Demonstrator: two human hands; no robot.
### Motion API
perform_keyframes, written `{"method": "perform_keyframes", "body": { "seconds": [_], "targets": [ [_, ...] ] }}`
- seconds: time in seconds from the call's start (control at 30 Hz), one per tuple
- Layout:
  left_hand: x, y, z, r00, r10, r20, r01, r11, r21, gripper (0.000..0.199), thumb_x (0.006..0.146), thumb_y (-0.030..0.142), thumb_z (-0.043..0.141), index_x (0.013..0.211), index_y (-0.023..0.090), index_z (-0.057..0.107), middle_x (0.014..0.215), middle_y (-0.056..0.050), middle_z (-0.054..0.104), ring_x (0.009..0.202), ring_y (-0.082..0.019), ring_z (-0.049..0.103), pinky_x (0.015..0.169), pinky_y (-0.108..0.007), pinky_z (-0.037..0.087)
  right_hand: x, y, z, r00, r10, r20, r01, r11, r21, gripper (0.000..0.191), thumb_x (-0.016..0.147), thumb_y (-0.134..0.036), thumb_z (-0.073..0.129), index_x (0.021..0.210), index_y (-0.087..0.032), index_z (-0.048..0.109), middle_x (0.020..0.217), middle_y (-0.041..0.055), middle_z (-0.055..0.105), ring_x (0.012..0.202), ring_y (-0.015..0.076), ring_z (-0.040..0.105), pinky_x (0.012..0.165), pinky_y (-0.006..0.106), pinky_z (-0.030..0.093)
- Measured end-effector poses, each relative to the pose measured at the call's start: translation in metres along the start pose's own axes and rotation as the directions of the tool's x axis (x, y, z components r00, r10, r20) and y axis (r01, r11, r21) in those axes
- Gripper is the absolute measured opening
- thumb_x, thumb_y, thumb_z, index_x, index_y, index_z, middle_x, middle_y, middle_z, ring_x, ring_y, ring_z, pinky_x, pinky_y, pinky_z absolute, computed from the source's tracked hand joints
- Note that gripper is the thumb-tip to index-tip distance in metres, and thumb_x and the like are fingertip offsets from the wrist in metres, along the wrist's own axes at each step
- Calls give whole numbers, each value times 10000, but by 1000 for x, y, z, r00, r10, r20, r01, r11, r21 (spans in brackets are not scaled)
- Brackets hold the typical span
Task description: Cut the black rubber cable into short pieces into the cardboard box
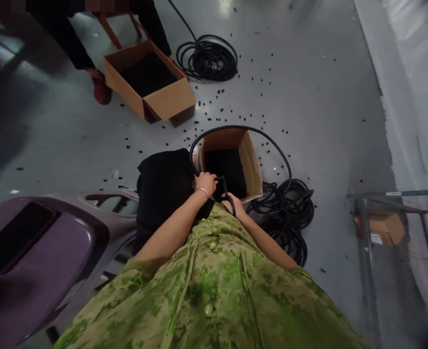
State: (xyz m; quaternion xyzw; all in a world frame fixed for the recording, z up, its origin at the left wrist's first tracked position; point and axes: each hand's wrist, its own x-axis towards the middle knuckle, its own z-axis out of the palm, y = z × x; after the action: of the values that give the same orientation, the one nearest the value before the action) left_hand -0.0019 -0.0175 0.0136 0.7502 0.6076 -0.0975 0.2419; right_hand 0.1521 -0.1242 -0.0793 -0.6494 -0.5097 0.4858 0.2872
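My left hand (206,182), with a bracelet at the wrist, has its fingers closed around a black cable or hose (222,182) at the near edge of a cardboard box. Just to the right and slightly lower, my right hand (235,205) grips the same black line. A loop of it (231,127) arches over the box and runs down to a tangled coil (293,203) on the floor at the right. Small black pieces (226,167) fill much of the open box (253,167). Fingertip details are too small to tell.
At the upper left a person's legs (64,36) flank another cardboard box (170,102) of black pieces. A coiled hose (208,58) lies beyond. Many black bits dot the floor. A purple chair (64,252) holding a phone (17,237) stands left; a metal frame (368,261) stands right.
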Motion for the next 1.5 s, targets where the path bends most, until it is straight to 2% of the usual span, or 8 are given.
{"method": "perform_keyframes", "body": {
  "seconds": [0.17, 0.4, 0.73, 1.0, 1.17, 1.5],
  "targets": [
    [0, 1, 1, 1000, 4, -7, -4, 1000, 0, 310, 984, 316, 474, 1128, 250, 741, 1196, -118, 676, 1149, -308, 536, 908, -435, 453, 0, -4, 1, 999, 37, -5, -37, 997, -67, 272, 773, -293, 616, 1010, -248, 742, 867, -16, 734, 805, 182, 650, 754, 251, 481],
    [1, 0, 6, 1000, 15, 7, -15, 1000, 18, 295, 988, 328, 473, 1108, 269, 736, 1194, -108, 668, 1161, -302, 516, 913, -433, 439, 0, -5, 1, 999, 26, -23, -28, 993, -111, 292, 782, -281, 627, 1045, -264, 753, 901, -10, 753, 827, 183, 664, 744, 240, 474],
    [2, -1, 9, 999, 25, 25, -26, 999, 26, 292, 983, 331, 478, 1109, 286, 737, 1194, -101, 659, 1180, -311, 491, 925, -438, 429, 1, -7, 1, 998, 55, -19, -58, 985, -165, 293, 808, -324, 623, 1066, -264, 748, 893, -21, 752, 828, 180, 671, 732, 235, 470],
    [3, -1, 11, 999, 43, 31, -44, 999, 10, 298, 981, 321, 473, 1084, 279, 750, 1182, -117, 652, 1174, -330, 484, 930, -471, 420, 2, -8, 1, 999, 24, -37, -30, 984, -178, 218, 795, -298, 635, 975, -257, 751, 824, -9, 741, 763, 176, 655, 676, 230, 448],
    [3, -1, 10, 999, 10, 40, -11, 1000, 21, 285, 977, 323, 477, 1081, 283, 740, 1189, -107, 654, 1174, -324, 475, 932, -459, 411, 3, -7, 3, 999, 13, -37, -20, 981, -193, 206, 780, -281, 609, 937, -256, 741, 785, -12, 727, 726, 161, 633, 650, 213, 427],
    [2, 0, 8, 1000, -2, 16, 2, 999, 45, 313, 976, 309, 457, 1088, 246, 742, 1195, -131, 662, 1155, -325, 488, 920, -461, 415, 8, -3, 7, 999, 13, -38, -23, 966, -259, 176, 786, -268, 608, 910, -268, 733, 712, -18, 704, 678, 176, 641, 653, 234, 426]
  ]
}}
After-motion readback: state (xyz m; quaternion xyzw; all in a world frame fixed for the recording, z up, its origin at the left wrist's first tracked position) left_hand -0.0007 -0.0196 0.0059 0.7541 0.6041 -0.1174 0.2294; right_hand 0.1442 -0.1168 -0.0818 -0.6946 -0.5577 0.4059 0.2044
